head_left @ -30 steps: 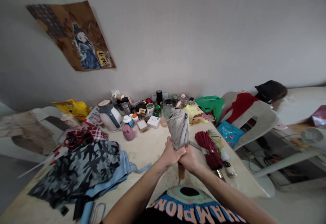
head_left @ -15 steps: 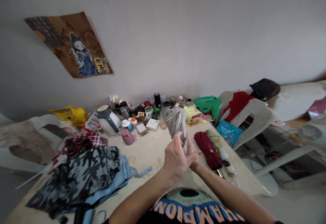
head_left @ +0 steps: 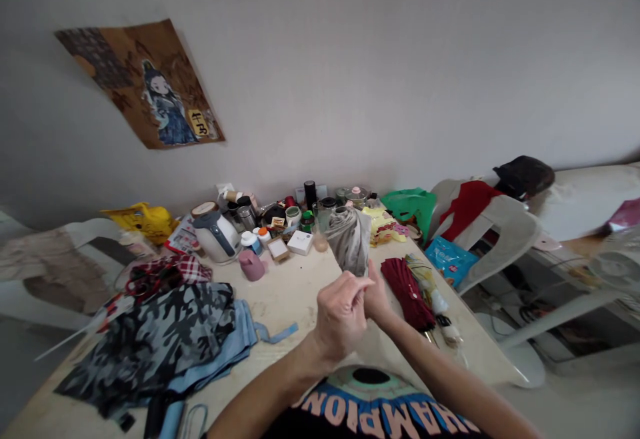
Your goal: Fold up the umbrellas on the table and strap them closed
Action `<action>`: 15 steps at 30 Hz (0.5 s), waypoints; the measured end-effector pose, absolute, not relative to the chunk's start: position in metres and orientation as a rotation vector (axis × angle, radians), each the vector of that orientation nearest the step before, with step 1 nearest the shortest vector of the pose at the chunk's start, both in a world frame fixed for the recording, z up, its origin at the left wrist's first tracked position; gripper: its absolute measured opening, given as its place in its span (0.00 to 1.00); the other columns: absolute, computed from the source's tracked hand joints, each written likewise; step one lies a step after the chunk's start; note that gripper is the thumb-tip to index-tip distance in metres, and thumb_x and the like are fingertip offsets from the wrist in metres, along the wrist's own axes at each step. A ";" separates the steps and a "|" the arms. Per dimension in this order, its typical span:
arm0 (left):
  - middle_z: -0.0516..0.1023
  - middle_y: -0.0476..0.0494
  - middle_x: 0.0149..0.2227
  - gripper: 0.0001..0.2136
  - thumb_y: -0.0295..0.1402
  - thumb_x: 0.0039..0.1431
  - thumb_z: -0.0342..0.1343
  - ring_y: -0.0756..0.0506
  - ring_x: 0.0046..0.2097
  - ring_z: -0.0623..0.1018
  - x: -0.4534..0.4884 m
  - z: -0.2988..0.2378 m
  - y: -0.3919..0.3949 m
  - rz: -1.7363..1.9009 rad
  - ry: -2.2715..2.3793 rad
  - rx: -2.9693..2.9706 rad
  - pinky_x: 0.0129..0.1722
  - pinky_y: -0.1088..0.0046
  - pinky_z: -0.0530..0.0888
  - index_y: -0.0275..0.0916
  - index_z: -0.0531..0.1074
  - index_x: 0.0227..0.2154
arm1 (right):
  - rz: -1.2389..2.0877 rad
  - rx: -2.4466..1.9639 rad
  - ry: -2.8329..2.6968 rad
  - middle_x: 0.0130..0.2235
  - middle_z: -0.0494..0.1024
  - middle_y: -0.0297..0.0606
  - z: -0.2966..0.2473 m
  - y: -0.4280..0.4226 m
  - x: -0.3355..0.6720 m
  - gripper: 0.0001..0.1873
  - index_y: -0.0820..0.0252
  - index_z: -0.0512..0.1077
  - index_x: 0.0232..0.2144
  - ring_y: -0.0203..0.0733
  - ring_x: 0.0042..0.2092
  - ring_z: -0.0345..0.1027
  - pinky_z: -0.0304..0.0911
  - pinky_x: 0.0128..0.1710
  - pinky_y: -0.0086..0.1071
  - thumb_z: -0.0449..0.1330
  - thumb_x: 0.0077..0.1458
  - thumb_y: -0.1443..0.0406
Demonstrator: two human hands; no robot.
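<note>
Left hand nearest, left of dark red umbrella; fingers curled together, cannot tell whether cloth is pinched inside. Right hand just beyond, closer to dark red umbrella; looks clamped around lower end of grey umbrella, fingertips hidden. Grey umbrella left of dark red umbrella, bundled, roughly upright. Probably light; cloth soft, slippery, apt to unfurl; ribs inside springy, bendable. Best hold: low, around gathered folds, firm without crushing. White box farther off, beyond and left of dark red umbrella.
</note>
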State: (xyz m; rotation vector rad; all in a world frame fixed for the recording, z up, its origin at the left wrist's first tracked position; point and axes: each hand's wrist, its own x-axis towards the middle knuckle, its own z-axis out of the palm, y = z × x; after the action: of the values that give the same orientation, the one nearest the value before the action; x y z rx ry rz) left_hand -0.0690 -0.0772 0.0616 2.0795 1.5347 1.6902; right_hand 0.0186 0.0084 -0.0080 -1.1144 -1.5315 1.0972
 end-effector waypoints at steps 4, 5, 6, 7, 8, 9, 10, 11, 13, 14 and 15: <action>0.76 0.48 0.25 0.06 0.28 0.55 0.54 0.52 0.23 0.74 -0.092 0.058 -0.067 1.772 1.568 1.460 0.25 0.78 0.71 0.37 0.76 0.33 | 1.302 -1.123 -1.499 0.22 0.68 0.30 0.000 0.007 0.013 0.12 0.61 0.65 0.25 0.34 0.25 0.58 0.57 0.24 0.28 0.58 0.30 0.68; 0.75 0.49 0.24 0.05 0.29 0.54 0.56 0.52 0.22 0.73 -0.097 0.054 -0.063 1.779 1.562 1.307 0.24 0.78 0.71 0.36 0.75 0.32 | 1.380 -1.074 -1.461 0.21 0.66 0.29 0.000 0.006 0.011 0.10 0.61 0.64 0.22 0.33 0.24 0.56 0.56 0.23 0.27 0.58 0.30 0.69; 0.75 0.50 0.22 0.05 0.30 0.52 0.57 0.52 0.22 0.73 -0.101 0.051 -0.058 1.783 1.552 1.187 0.23 0.78 0.70 0.36 0.75 0.32 | 1.457 -1.024 -1.411 0.20 0.64 0.28 -0.001 0.004 0.010 0.09 0.61 0.64 0.21 0.31 0.23 0.54 0.54 0.22 0.27 0.58 0.29 0.69; 0.74 0.51 0.21 0.06 0.31 0.50 0.59 0.52 0.21 0.73 -0.104 0.048 -0.054 1.781 1.544 1.107 0.23 0.79 0.70 0.35 0.75 0.31 | 1.533 -0.980 -1.356 0.20 0.63 0.27 -0.001 0.002 0.009 0.09 0.61 0.64 0.20 0.31 0.23 0.53 0.53 0.21 0.26 0.59 0.29 0.69; 0.74 0.51 0.21 0.06 0.31 0.49 0.60 0.52 0.21 0.73 -0.106 0.045 -0.052 1.769 1.541 1.055 0.23 0.79 0.70 0.35 0.75 0.30 | 1.606 -0.946 -1.301 0.20 0.63 0.27 -0.001 0.001 0.008 0.09 0.61 0.64 0.19 0.30 0.22 0.52 0.52 0.21 0.26 0.60 0.28 0.70; 0.74 0.51 0.20 0.06 0.31 0.48 0.60 0.52 0.21 0.73 -0.107 0.044 -0.051 1.754 1.546 1.024 0.22 0.78 0.69 0.35 0.75 0.29 | 1.674 -0.913 -1.254 0.20 0.63 0.27 -0.001 -0.001 0.008 0.10 0.62 0.65 0.19 0.29 0.22 0.52 0.51 0.21 0.26 0.61 0.27 0.70; 0.74 0.50 0.20 0.05 0.31 0.48 0.60 0.51 0.20 0.73 -0.106 0.043 -0.051 1.741 1.561 1.020 0.21 0.78 0.69 0.35 0.75 0.28 | 1.732 -0.882 -1.215 0.20 0.65 0.28 0.000 -0.002 0.008 0.11 0.62 0.66 0.20 0.29 0.22 0.53 0.51 0.21 0.26 0.61 0.27 0.71; 0.74 0.50 0.20 0.04 0.31 0.49 0.60 0.51 0.20 0.72 -0.105 0.043 -0.054 1.734 1.591 1.055 0.21 0.78 0.68 0.35 0.75 0.27 | 1.779 -0.852 -1.184 0.21 0.66 0.29 0.001 -0.003 0.008 0.11 0.63 0.67 0.21 0.30 0.23 0.54 0.52 0.22 0.26 0.62 0.26 0.71; 0.74 0.48 0.21 0.04 0.30 0.52 0.58 0.51 0.21 0.73 -0.099 0.044 -0.063 1.749 1.675 1.274 0.23 0.77 0.69 0.36 0.74 0.25 | 1.849 -0.799 -1.156 0.22 0.69 0.30 0.004 -0.004 0.010 0.13 0.63 0.70 0.22 0.31 0.23 0.57 0.54 0.23 0.26 0.63 0.25 0.72; 0.75 0.47 0.22 0.05 0.29 0.54 0.56 0.50 0.23 0.74 -0.096 0.044 -0.068 1.769 1.711 1.446 0.25 0.76 0.70 0.36 0.74 0.25 | 1.873 -0.773 -1.158 0.22 0.69 0.31 0.005 -0.005 0.011 0.13 0.63 0.70 0.22 0.31 0.23 0.57 0.55 0.23 0.26 0.63 0.25 0.71; 0.76 0.46 0.23 0.06 0.27 0.55 0.54 0.50 0.25 0.75 -0.092 0.045 -0.074 1.791 1.731 1.630 0.28 0.76 0.71 0.37 0.74 0.25 | 1.884 -0.746 -1.177 0.21 0.69 0.31 0.006 -0.006 0.011 0.12 0.63 0.69 0.21 0.31 0.23 0.57 0.55 0.23 0.27 0.64 0.25 0.70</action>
State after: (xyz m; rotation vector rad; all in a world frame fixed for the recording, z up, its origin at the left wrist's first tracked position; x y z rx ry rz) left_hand -0.0924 -0.0738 0.0454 1.6304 1.7308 1.7907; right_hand 0.0115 -0.0061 0.0056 -0.7456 -1.1774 1.8843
